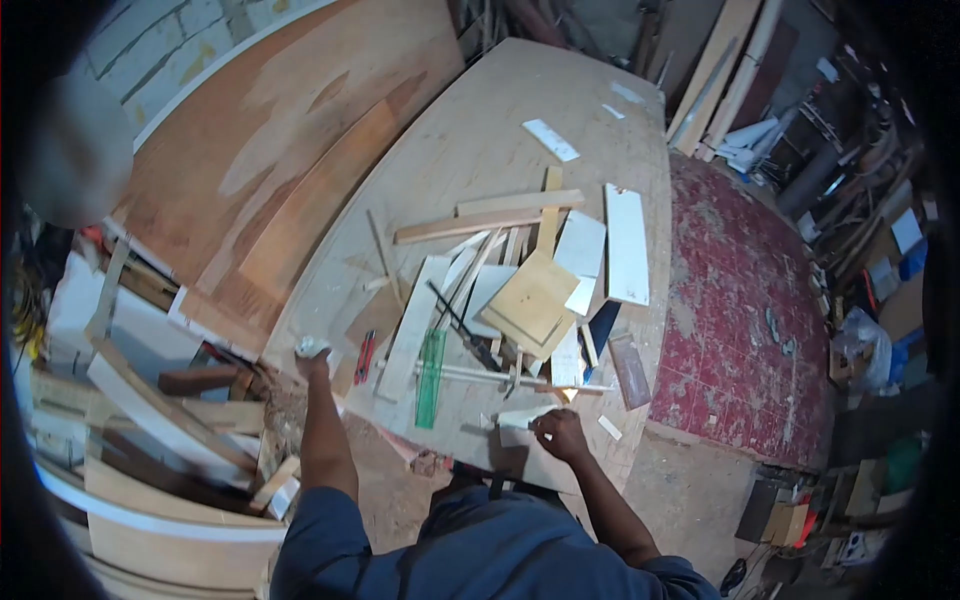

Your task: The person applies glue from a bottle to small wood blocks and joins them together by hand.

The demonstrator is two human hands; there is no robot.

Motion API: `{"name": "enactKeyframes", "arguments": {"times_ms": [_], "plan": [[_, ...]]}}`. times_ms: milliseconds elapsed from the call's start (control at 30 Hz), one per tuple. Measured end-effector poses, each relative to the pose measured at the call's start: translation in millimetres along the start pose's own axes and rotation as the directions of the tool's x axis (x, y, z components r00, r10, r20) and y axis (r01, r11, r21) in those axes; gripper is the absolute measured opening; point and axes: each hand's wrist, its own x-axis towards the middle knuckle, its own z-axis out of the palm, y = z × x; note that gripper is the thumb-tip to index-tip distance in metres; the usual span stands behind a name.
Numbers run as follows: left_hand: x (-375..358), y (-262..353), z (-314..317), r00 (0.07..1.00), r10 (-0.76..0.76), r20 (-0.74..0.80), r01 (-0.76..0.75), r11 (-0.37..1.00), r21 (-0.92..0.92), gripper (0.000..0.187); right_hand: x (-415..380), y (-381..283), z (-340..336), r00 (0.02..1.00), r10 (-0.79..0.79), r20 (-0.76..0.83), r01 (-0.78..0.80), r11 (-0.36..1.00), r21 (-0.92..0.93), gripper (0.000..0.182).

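At the left edge of the wooden worktable (470,105), my left hand (314,360) is closed around a small whitish thing (306,346), too small to name. My right hand (561,434) is closed at the near edge, fingers pinched over the end of a white flat piece (522,418); what lies between the fingertips is hidden. A green transparent ruler (430,378) and a red-and-black hand tool (365,357) lie between my hands. Beyond them a bar clamp (465,325) rests among stacked offcuts, with a square yellowish wood panel (535,300) on top.
White strips (627,245) and wooden sticks (490,218) cover the table's middle. Large brown boards (290,130) lean on the left. A worn red surface (745,320) adjoins on the right. Timber pieces (170,420) crowd the lower left.
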Motion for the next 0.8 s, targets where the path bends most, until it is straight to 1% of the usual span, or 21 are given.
{"name": "enactKeyframes", "arguments": {"times_ms": [33, 67, 100, 133, 167, 200, 233, 267, 300, 333, 367, 400, 433, 467, 500, 533, 600, 667, 733, 800], "plan": [[20, -14, 6, 1.000, 0.016, 0.008, -0.017, 0.997, 0.074, 0.086, 1, -5, -1, 1.000, 0.008, 0.006, -0.008, 1.000, -0.012, 0.006], [16, -2, 4, 0.999, -0.028, -0.021, 0.029, 0.997, 0.067, 0.085, 2, -11, -3, 1.000, 0.021, 0.009, -0.021, 0.999, -0.025, 0.008], [16, 3, 8, 0.999, 0.022, -0.029, -0.024, 0.998, -0.054, 0.084, 2, -12, -1, 0.999, 0.030, 0.030, -0.029, 0.999, -0.030, 0.011], [20, 1, 9, 0.999, 0.033, 0.025, -0.031, 0.995, -0.096, 0.081, 1, -19, -5, 0.999, 0.045, 0.027, -0.043, 0.997, -0.061, 0.013], [18, 6, 8, 1.000, 0.029, 0.009, -0.029, 1.000, 0.006, 0.080, 0, -17, 0, 0.999, 0.037, 0.034, -0.035, 0.998, -0.046, 0.015], [16, 3, 12, 0.999, 0.036, 0.020, -0.036, 0.999, -0.004, 0.080, 1, -17, 3, 0.999, 0.023, 0.045, -0.021, 0.999, -0.029, 0.017], [13, 0, 14, 1.000, 0.002, -0.026, -0.001, 1.000, 0.014, 0.078, -1, -18, 4, 0.999, 0.024, 0.035, -0.023, 0.999, -0.037, 0.017], [13, -3, 14, 0.997, -0.031, -0.075, 0.033, 0.999, 0.028, 0.075, 0, -24, 0, 0.995, 0.080, 0.054, -0.077, 0.995, -0.056, 0.019], [15, -9, 14, 0.997, -0.026, -0.076, 0.027, 1.000, 0.014, 0.075, 2, -27, -2, 0.989, 0.132, 0.070, -0.127, 0.989, -0.076, 0.021], [17, -16, 14, 1.000, -0.018, -0.020, 0.017, 0.997, -0.069, 0.078, 6, -29, -2, 0.990, 0.126, 0.060, -0.121, 0.989, -0.080, 0.021], [20, -21, 14, 0.999, -0.006, 0.032, 0.010, 0.989, -0.151, 0.081, 9, -30, -3, 0.988, 0.143, 0.061, -0.140, 0.989, -0.053, 0.022], [18, -22, 12, 1.000, -0.001, 0.024, 0.005, 0.988, -0.157, 0.081, 9, -30, 0, 0.985, 0.162, 0.065, -0.161, 0.987, -0.023, 0.023], [15, -24, 11, 1.000, -0.017, 0.013, 0.018, 0.993, -0.118, 0.077, 12, -27, 3, 0.990, 0.125, 0.069, -0.121, 0.991, -0.053, 0.018], [11, -27, 10, 0.999, -0.033, 0.000, 0.033, 0.996, -0.081, 0.073, 15, -28, 2, 0.991, 0.116, 0.063, -0.113, 0.992, -0.052, 0.018], [20, -55, 22, 0.996, 0.045, -0.075, -0.053, 0.993, -0.110, 0.059, 17, -30, 1, 0.994, 0.090, 0.065, -0.088, 0.995, -0.040, 0.018], [12, -55, 15, 0.995, 0.046, -0.087, -0.055, 0.992, -0.113, 0.059, 21, -31, 0, 0.996, 0.061, 0.067, -0.060, 0.998, -0.027, 0.018], [-26, -46, 1, 0.980, 0.143, -0.137, -0.134, 0.988, 0.072, 0.044, 30, -33, -5, 0.998, 0.032, 0.061, -0.030, 0.999, -0.038, 0.018], [-66, -39, -11, 0.967, 0.209, -0.146, -0.225, 0.969, -0.106, 0.029, 32, -34, -5, 0.999, 0.010, 0.052, -0.007, 0.999, -0.045, 0.018], [-118, -20, -32, 0.954, 0.291, -0.070, -0.288, 0.956, 0.046, 0.015, 31, -24, -1, 0.999, -0.037, -0.026, 0.036, 0.998, -0.054, 0.018], [-159, -23, -36, 0.923, 0.377, -0.082, -0.372, 0.925, 0.072, 0.010, 31, -23, -9, 0.999, -0.034, -0.012, 0.034, 0.999, -0.031, 0.019]]}}
